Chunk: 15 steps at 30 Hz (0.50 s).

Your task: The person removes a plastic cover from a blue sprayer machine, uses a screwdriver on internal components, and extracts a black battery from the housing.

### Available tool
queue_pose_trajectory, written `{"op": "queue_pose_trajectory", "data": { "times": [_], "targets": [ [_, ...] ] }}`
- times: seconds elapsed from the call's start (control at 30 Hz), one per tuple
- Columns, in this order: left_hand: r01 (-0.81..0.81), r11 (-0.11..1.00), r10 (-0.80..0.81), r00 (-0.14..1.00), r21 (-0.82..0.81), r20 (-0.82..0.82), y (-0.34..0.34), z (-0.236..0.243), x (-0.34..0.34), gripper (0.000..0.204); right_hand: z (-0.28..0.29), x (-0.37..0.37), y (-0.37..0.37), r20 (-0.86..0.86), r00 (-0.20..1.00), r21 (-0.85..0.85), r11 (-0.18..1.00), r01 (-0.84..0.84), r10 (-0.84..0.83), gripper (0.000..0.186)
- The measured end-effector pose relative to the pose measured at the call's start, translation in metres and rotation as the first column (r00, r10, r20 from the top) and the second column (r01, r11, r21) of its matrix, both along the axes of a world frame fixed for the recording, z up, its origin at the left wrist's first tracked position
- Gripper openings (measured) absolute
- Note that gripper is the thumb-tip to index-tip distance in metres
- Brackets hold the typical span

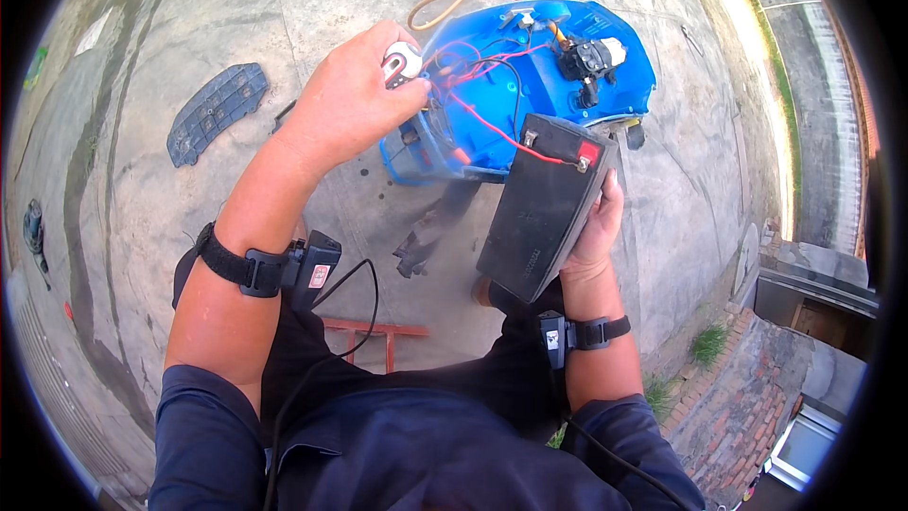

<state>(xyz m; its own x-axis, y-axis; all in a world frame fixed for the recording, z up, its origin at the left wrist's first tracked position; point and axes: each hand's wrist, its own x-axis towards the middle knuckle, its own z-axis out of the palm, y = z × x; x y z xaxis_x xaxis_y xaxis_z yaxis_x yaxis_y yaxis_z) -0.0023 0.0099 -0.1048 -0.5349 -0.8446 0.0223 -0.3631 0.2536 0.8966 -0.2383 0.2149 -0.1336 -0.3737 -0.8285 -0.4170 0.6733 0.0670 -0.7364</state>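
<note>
My right hand (pixel 596 232) grips a black box-shaped battery (pixel 539 218) from its right side and holds it tilted in front of me. A red wire (pixel 501 132) runs to the terminal by the battery's red patch; the other terminal shows bare metal. My left hand (pixel 345 99) is closed around a white, round-ended thing (pixel 404 59) with dark red on it; its kind is unclear. That hand is over the left end of an open blue plastic housing (pixel 638 43), near blurred wires. Inside the housing sits a small black pump with a pale motor (pixel 594 59).
A dark ribbed plastic cover (pixel 218 112) lies on the concrete at left. A tan hose (pixel 454 2) curls behind the housing. Part of a red metal frame (pixel 388 331) shows near my legs. Cables hang from the devices strapped to my forearms. Brick paving (pixel 728 407) is at lower right.
</note>
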Motion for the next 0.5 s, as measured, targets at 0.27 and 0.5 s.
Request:
{"op": "queue_pose_trajectory", "data": {
  "times": [0.27,0.5],
  "targets": [
    [-0.002,1.0,0.002,1.0,-0.012,-0.001,0.0,-0.0012,-0.0007,0.032,-0.0043,-0.0032,0.0016,-0.001,1.0,-0.004,1.0,-0.003,0.003,0.078],
    [0.004,1.0,-0.004,1.0,-0.008,-0.019,-0.0008,-0.0036,-0.0004,0.032,-0.0055,-0.0037,0.0021,0.013,1.0,0.008,1.0,0.005,-0.005,0.078]
  ]
}}
